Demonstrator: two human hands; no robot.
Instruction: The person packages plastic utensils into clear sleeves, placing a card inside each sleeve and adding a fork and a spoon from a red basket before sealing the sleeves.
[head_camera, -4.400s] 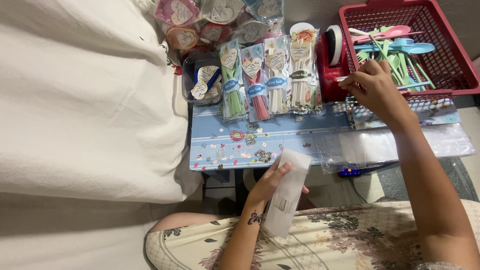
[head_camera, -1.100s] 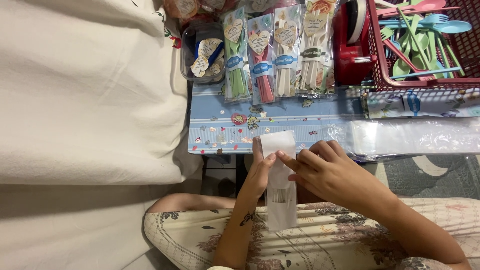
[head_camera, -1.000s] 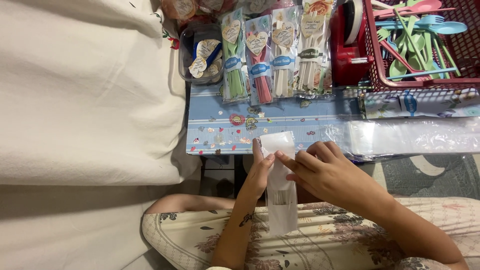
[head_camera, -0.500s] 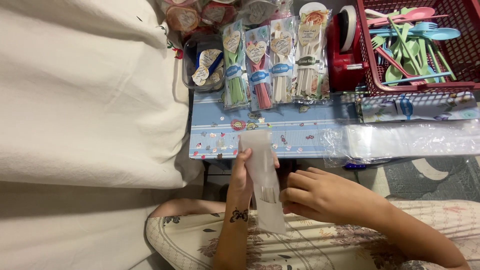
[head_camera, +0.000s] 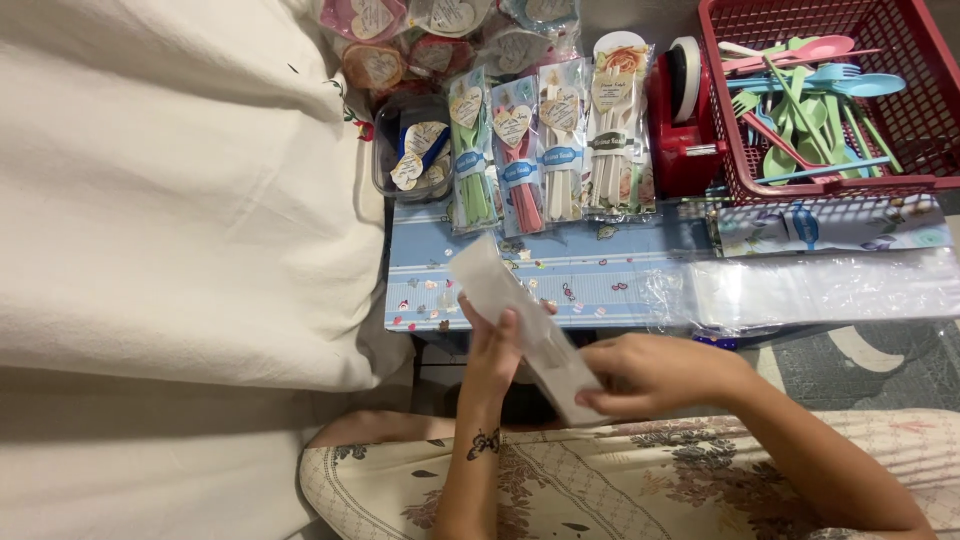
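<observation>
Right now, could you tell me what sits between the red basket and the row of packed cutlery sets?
In the head view, a red tape dispenser stands between the red basket and the packed cutlery sets.

The red basket (head_camera: 905, 180) is cut off by the top and right picture edges. Behind the basket's left wall, the red tape dispenser (head_camera: 685, 130) is partly hidden. The clear sleeve (head_camera: 520, 325), well below the basket, is partly covered by the left hand (head_camera: 495, 350) and right hand (head_camera: 650, 372); its contents are unclear.
</observation>
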